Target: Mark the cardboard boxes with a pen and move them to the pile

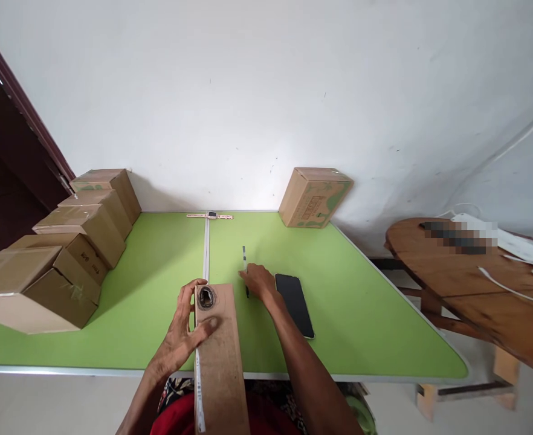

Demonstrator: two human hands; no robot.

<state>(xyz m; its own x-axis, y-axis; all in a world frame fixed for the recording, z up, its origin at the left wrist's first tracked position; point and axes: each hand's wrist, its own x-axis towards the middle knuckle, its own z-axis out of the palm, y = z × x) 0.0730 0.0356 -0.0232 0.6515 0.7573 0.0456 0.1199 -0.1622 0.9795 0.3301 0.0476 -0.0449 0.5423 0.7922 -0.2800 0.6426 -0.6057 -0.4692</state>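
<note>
A long cardboard box [221, 362] stands at the table's near edge, close to my body. Its top face has a rough hole [206, 296] ringed with dark scribbles. My left hand [182, 338] grips the box, thumb on the top face and fingers along the far left side. Over the green tabletop, right of the box, my right hand [260, 281] has its fingers closed on a slim pen [244, 257], part of which they hide. A black smartphone [294, 305] lies just right of that hand.
Several cardboard boxes [85, 220] line the left side of the green table [167, 260]. Another printed box [314, 199] stands at the back right by the wall. A smartwatch [213, 215] lies at the back edge. A wooden table [457, 266] with white cables is at right.
</note>
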